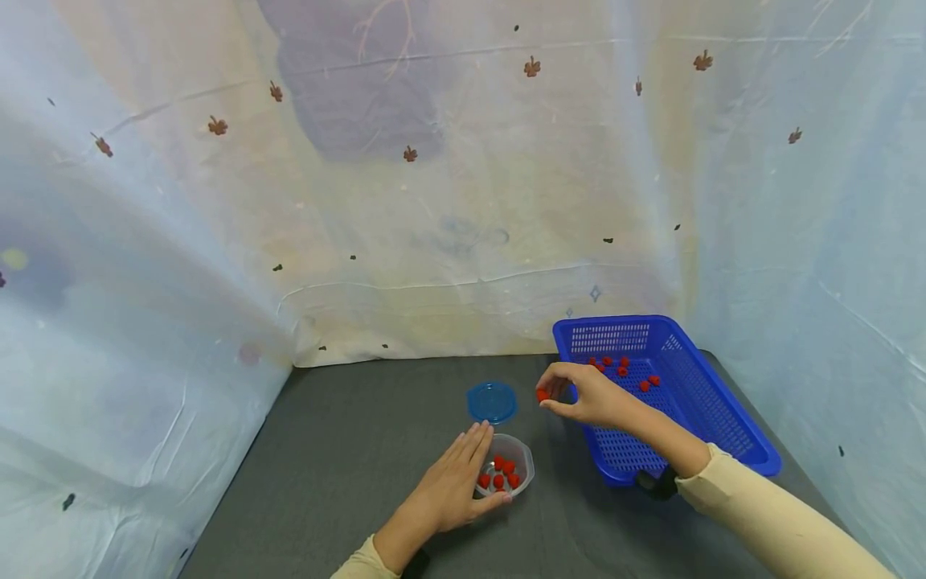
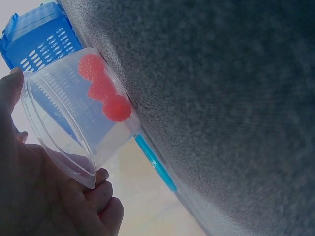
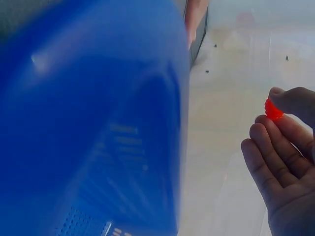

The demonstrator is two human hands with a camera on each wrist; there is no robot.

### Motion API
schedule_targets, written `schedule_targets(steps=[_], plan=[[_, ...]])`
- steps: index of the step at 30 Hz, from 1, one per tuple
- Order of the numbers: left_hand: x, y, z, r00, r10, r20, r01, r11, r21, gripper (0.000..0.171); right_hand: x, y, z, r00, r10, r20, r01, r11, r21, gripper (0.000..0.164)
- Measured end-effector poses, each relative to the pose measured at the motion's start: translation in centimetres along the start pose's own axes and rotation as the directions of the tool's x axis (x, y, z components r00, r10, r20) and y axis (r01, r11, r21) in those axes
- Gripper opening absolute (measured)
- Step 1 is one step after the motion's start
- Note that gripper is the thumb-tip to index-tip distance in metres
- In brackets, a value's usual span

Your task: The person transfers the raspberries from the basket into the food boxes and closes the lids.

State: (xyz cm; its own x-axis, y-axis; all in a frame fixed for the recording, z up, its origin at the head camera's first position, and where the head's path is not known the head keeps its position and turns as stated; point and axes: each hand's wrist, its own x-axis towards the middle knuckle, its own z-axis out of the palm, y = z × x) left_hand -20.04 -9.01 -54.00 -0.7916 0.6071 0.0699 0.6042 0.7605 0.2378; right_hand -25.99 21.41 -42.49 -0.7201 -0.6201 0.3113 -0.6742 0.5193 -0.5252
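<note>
Between thumb and fingertips my right hand pinches a red raspberry, raised beside the near left wall of the blue basket. My left hand rests at the clear plastic container, fingers extended along its left side and thumb at the near rim. In the left wrist view, the thumb and fingertips are at opposite sides of the rim. Several raspberries lie on the container's bottom. More raspberries are scattered in the far left part of the basket.
A round blue lid lies flat on the dark grey tabletop, just beyond the container. Patterned sheeting hangs behind the table and along both sides. The basket stands at the right, close to the table's edge.
</note>
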Motion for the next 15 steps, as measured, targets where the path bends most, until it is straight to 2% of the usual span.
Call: schedule_targets(steps=[5, 15], plan=[[0.0, 0.0, -0.1, 1.000, 0.005, -0.005, -0.005, 1.000, -0.007, 0.106, 0.1, -0.6, 1.0, 0.999, -0.035, 0.020, 0.035, 0.999, 0.025, 0.019], [0.0, 0.1, -0.2, 1.000, -0.003, 0.007, 0.003, 1.000, 0.000, 0.106, 0.2, -1.3, 3.0, 0.994, -0.055, 0.090, 0.053, 0.998, 0.025, 0.019]])
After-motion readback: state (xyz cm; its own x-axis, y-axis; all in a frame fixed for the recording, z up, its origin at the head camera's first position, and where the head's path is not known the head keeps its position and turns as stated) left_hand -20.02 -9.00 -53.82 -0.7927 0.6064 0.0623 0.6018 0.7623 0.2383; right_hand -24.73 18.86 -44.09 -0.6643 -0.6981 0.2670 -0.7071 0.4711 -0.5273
